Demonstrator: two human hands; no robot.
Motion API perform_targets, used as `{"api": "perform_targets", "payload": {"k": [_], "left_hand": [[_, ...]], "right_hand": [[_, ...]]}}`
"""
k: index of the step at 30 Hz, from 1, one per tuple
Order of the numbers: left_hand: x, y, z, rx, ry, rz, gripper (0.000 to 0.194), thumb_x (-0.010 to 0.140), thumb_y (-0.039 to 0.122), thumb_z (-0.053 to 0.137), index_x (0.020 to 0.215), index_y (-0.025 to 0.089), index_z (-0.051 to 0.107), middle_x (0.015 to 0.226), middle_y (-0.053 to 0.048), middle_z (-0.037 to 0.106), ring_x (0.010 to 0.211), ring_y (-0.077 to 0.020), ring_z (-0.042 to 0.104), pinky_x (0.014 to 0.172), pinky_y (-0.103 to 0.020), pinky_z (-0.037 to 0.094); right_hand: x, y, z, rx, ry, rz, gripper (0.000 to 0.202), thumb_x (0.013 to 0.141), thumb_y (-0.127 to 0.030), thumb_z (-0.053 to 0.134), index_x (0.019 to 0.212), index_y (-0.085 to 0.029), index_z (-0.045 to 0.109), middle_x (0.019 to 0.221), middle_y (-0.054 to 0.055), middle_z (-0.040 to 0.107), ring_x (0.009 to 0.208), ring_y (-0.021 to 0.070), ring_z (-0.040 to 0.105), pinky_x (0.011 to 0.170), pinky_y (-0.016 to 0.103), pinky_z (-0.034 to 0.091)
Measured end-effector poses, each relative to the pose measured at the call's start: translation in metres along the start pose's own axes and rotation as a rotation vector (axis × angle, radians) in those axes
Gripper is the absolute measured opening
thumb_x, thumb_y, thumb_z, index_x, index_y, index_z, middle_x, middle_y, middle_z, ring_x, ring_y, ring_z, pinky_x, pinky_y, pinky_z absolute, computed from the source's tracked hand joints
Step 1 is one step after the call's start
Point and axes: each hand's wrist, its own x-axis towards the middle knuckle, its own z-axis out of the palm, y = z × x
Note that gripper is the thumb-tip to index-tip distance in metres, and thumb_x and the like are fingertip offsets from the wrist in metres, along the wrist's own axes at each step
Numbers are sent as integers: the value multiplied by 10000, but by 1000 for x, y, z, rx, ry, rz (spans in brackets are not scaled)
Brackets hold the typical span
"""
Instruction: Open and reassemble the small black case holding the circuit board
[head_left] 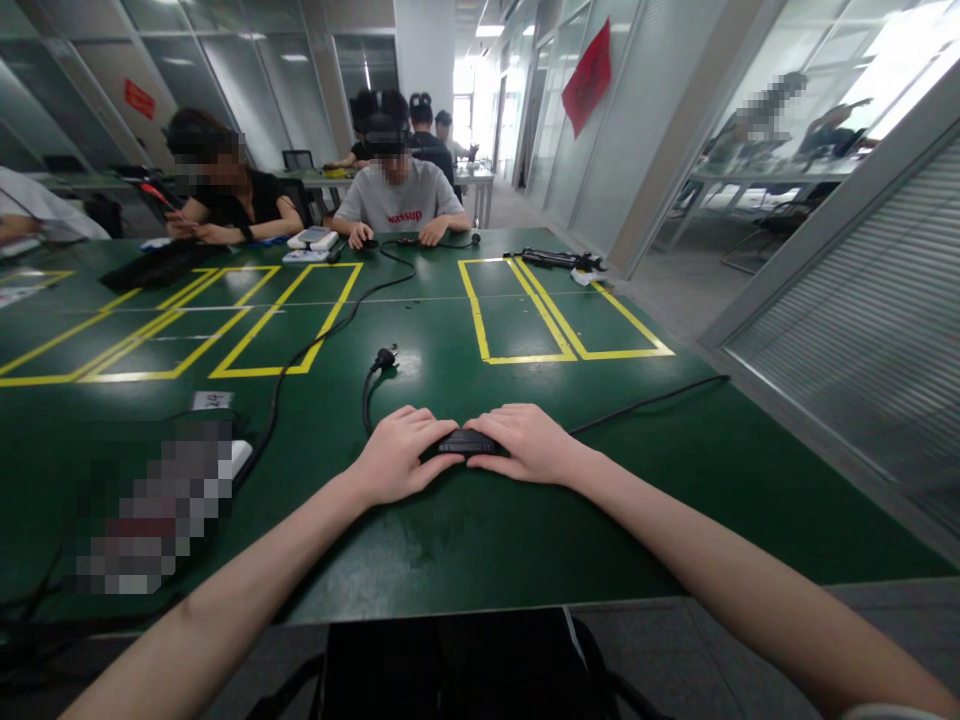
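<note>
Both hands grip a black power adapter [469,441], holding it level at the green tabletop near the front of the table. My left hand [401,452] is closed around its left end and my right hand [525,443] around its right end, thumbs on the near side. Most of the adapter is hidden by the fingers. From behind my left hand a short black cord leads to a power plug [386,358] with its prongs pointing away. A thin black cable [645,402] stretches from my right hand toward the table's right edge.
Yellow tape rectangles [529,358] mark the green table [600,540]. A long black cord [306,350] crosses left of my hands, near a blurred-out object [161,510]. A folded black tripod-like item [559,259] lies at the far right. Across the table sits a person [401,195].
</note>
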Motion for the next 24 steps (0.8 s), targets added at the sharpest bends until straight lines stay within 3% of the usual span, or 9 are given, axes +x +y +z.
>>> {"api": "perform_targets", "payload": {"k": [4,7,10,13,17,21,24], "left_hand": [[0,6,-2,-73,-6,-50,483,958,554,614,1226,155,662,1045,-125,753,927,-279,704,856,-397,531],[1,9,-3,-243,-75,-167,446,1010,529,512,1282,197,631,1129,-90,762,980,-263,722,851,-361,542],[3,9,-2,-407,-110,-295,395,1078,428,362,1203,225,677,1057,-37,776,923,-217,725,794,-311,540],[4,6,0,-460,-72,-336,344,1031,432,497,1187,197,695,1054,-46,778,880,-211,714,777,-305,542],[3,2,1,-350,-12,-292,296,953,392,648,1164,194,711,1087,-69,776,951,-233,709,850,-338,537],[2,1,2,-218,15,-218,283,959,398,666,1167,212,714,1071,-68,778,942,-231,701,885,-367,524],[2,1,4,-154,17,-135,299,969,414,665,1178,205,714,1022,-74,779,913,-225,698,866,-366,517]], "right_hand": [[-3,1,-1,-20,105,-101,355,1072,-390,465,1256,-168,671,1113,159,750,989,264,687,832,394,543],[-4,1,-1,-58,146,-117,347,1078,-304,423,1304,-226,675,1227,137,734,1098,267,663,881,412,549],[-3,3,0,-32,135,-71,352,1066,-239,425,1312,-254,677,1245,120,724,1120,259,653,918,417,551],[1,5,1,18,69,-51,343,1034,-294,531,1353,-225,636,1242,140,711,1080,263,666,895,402,555],[3,2,2,160,15,75,504,948,-472,688,1356,-192,595,1162,122,734,1011,256,703,826,343,535],[6,-3,2,153,-50,349,312,1008,-488,602,1108,-204,685,925,67,760,815,222,712,702,291,447],[9,-6,0,97,-150,391,352,1043,-519,539,974,-212,699,847,56,753,774,215,703,663,284,386]]}}
